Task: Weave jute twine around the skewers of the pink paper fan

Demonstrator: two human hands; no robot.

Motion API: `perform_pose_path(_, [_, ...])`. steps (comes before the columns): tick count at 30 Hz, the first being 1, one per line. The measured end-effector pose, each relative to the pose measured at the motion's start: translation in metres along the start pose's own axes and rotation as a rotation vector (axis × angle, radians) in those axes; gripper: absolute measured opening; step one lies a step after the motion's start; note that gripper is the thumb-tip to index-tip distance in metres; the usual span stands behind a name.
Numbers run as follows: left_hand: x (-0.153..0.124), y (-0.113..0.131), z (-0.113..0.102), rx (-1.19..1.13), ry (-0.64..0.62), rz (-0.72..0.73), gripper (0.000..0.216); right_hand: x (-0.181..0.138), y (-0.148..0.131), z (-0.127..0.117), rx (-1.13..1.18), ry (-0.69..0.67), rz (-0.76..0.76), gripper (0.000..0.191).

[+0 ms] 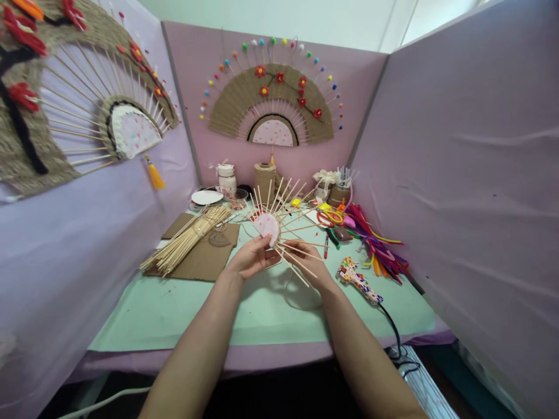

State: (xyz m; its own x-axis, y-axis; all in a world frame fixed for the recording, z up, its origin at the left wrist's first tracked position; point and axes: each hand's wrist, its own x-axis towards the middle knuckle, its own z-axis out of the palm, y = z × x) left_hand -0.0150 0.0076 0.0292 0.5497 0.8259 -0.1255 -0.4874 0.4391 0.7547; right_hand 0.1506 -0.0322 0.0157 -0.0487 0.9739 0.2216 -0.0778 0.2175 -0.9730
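Note:
My left hand (255, 256) grips a small fan frame, thumb pressed on its half-round base (265, 226) of pale pink dotted cloth. Thin wooden sticks (301, 210) spread outward from that base. Behind the lower sticks is my right hand (309, 263), its fingers bent close to where the sticks meet the base. Sticks partly cover those fingers, so what they pinch is hidden. A thin loop of twine (301, 308) hangs below the hands onto the green tabletop.
A stick bundle (192, 235) lies on cardboard (218, 250) at left. To the right are a patterned glue gun (358, 281) with a cord, scissors (328, 217) and fuzzy pipe cleaners (384, 250). Behind stands a twine spool (264, 177). A finished fan (275, 87) hangs on the back panel.

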Motion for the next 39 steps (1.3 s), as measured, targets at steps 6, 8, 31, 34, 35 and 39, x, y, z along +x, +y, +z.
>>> perform_pose_path(6, [-0.001, -0.001, 0.0, 0.053, -0.018, -0.078, 0.018, 0.004, 0.006, -0.002, -0.067, 0.132, -0.058, 0.02])
perform_pose_path(8, [0.0, -0.002, 0.001, 0.052, -0.011, -0.089, 0.019, 0.005, 0.009, -0.002, -0.091, 0.171, -0.064, 0.022])
perform_pose_path(31, [0.0, 0.005, -0.004, -0.038, 0.082, -0.085, 0.017, 0.009, 0.016, -0.011, 0.216, 0.202, -0.024, 0.018])
perform_pose_path(34, [0.0, 0.005, -0.005, -0.024, 0.074, -0.099, 0.02, 0.009, 0.014, -0.009, 0.244, 0.217, -0.007, 0.02])
perform_pose_path(35, [0.0, 0.005, -0.005, -0.02, 0.07, -0.104, 0.02, 0.009, 0.014, -0.009, 0.255, 0.222, -0.003, 0.02])
perform_pose_path(39, [0.0, 0.007, -0.008, -0.013, 0.057, -0.113, 0.018, 0.008, 0.008, -0.008, 0.297, 0.237, 0.018, 0.021])
